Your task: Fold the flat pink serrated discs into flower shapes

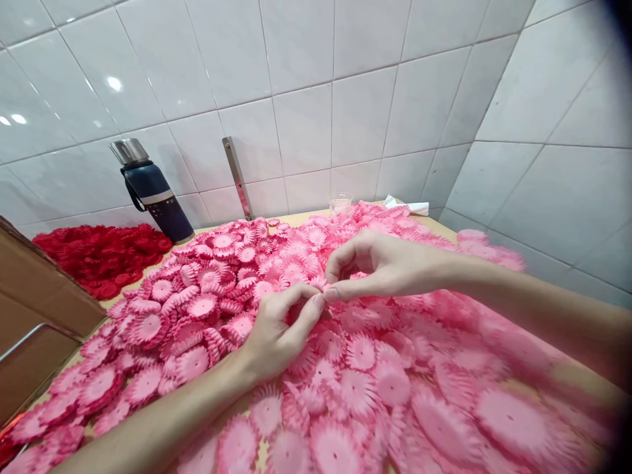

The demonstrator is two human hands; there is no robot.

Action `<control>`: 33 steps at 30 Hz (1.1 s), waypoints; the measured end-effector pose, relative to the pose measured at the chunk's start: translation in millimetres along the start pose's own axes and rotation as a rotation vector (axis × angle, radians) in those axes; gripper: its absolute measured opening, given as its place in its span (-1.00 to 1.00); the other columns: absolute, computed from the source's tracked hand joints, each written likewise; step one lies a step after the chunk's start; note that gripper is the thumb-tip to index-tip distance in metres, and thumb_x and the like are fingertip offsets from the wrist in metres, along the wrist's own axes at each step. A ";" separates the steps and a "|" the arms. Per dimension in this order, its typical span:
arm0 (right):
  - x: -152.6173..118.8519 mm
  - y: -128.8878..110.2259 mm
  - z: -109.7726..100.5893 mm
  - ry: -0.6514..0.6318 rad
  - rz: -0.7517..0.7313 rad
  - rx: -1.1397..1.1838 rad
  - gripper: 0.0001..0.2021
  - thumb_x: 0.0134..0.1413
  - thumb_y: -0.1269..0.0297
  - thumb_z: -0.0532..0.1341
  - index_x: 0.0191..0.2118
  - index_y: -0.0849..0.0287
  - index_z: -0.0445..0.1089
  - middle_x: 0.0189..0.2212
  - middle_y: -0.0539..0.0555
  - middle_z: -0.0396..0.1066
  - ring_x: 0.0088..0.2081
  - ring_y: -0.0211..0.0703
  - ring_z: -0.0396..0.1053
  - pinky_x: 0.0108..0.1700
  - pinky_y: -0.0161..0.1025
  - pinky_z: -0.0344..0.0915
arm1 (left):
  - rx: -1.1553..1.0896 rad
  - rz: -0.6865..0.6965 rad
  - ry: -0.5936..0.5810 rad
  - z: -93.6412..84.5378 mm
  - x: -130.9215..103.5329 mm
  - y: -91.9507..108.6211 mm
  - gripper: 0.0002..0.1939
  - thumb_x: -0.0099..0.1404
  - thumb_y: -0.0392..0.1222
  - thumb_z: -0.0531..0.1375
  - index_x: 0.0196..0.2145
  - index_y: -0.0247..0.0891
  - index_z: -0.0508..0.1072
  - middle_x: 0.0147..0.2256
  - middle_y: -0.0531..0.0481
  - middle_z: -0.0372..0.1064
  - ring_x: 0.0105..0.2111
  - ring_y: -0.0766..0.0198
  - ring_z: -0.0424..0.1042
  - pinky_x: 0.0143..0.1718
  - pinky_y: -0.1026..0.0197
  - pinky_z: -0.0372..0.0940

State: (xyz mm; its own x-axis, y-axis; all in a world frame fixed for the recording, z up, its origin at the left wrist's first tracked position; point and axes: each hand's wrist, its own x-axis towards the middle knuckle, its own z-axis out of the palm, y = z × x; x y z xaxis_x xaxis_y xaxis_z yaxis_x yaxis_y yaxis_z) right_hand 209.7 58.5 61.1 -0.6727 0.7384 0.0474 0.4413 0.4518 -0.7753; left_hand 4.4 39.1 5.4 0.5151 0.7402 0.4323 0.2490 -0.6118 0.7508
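Note:
My left hand [281, 329] and my right hand [378, 266] meet at the fingertips over a heap of pink fringed discs [340, 447]. Thumb and forefinger are pinched together on each hand. Something small and pale pink shows between the touching tips, too little of it to name. The discs are round, with curled, cut edges and a small hole in the middle of several. Those on the left lie in thick stacks [202, 306], while thinner single ones spread beneath my right forearm.
A dark blue thermos [158, 197] with a steel cap stands at the back left, beside a red heap [106, 257]. A metal strip [237, 178] leans on the tiled wall [306, 138]. Behind the discs are a clear cup [340, 203] and white paper [412, 207]. A cardboard box [44, 322] is at left.

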 end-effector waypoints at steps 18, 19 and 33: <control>-7.3 23.5 -33.3 0.470 0.102 -0.124 -0.88 -0.05 0.35 0.22 -0.52 0.19 0.28 -0.57 -0.02 0.31 -0.51 -0.31 0.21 -0.50 -0.29 0.13 | -0.046 -0.025 0.142 -0.1 1.4 -4.4 -0.73 0.33 -0.23 0.05 -0.53 -0.28 0.28 -0.59 0.11 0.22 -0.57 0.42 0.20 -0.51 0.35 0.12; -7.6 23.0 -33.3 0.485 0.084 -0.095 -0.88 -0.06 0.36 0.22 -0.51 0.18 0.26 -0.56 -0.02 0.32 -0.51 -0.31 0.22 -0.48 -0.29 0.15 | -0.033 -0.024 0.118 0.0 1.6 -4.2 -0.74 0.33 -0.23 0.06 -0.52 -0.29 0.30 -0.57 0.10 0.24 -0.55 0.41 0.22 -0.49 0.35 0.13; -5.1 -2.1 -13.6 0.358 -0.090 -0.277 -0.83 -0.05 0.24 0.31 -0.40 0.21 0.34 -0.52 0.01 0.41 -0.48 -0.28 0.35 -0.48 -0.33 0.25 | 0.042 -0.035 0.078 0.8 1.6 -5.4 -0.74 0.36 -0.20 0.07 -0.47 -0.31 0.39 -0.51 0.05 0.35 -0.49 0.38 0.31 -0.42 0.32 0.19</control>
State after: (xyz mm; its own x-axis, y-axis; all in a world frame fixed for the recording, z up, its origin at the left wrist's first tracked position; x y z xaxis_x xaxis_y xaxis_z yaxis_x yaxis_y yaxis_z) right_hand 220.3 60.5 71.1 -0.4897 0.7947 0.3586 0.5656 0.6026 -0.5630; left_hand 4.6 43.3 1.6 0.4405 0.7799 0.4447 0.3011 -0.5950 0.7452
